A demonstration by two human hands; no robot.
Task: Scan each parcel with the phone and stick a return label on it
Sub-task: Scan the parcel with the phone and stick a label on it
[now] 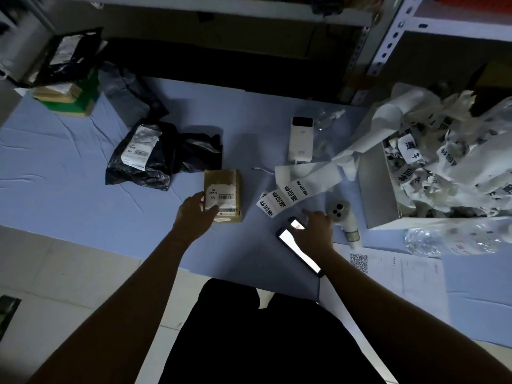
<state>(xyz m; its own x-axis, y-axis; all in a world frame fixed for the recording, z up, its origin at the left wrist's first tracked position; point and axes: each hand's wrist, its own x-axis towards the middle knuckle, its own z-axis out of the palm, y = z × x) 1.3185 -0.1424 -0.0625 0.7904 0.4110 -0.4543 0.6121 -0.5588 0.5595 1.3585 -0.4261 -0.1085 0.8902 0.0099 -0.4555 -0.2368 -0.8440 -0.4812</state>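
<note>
Grips the brown parcel (223,187) on the blue sheet (83,189) with the left hand (194,213), thumb on its barcode label (224,199), risking a blocked scan. Points a forefinger of the right hand (315,228) at the curling label strip (288,196); cannot tell if grasping the lit phone (300,250) beneath, so might fumble it.

Plain pale-blue surface (83,162). At left hand (195,214): brown card box (223,199), white label with black barcode and print. Beyond left hand: glossy black bag (155,159), white label, black barcode. Ahead of right hand (318,228): white label strip (288,195), bold black characters. Under right hand: black phone (300,250), screen lit white, small red patch at far end. Beyond the strip: white power bank (302,137). Right of right hand: white sheet (388,270), black QR square. Nearer than left hand: off-white tiled floor (69,273).
</note>
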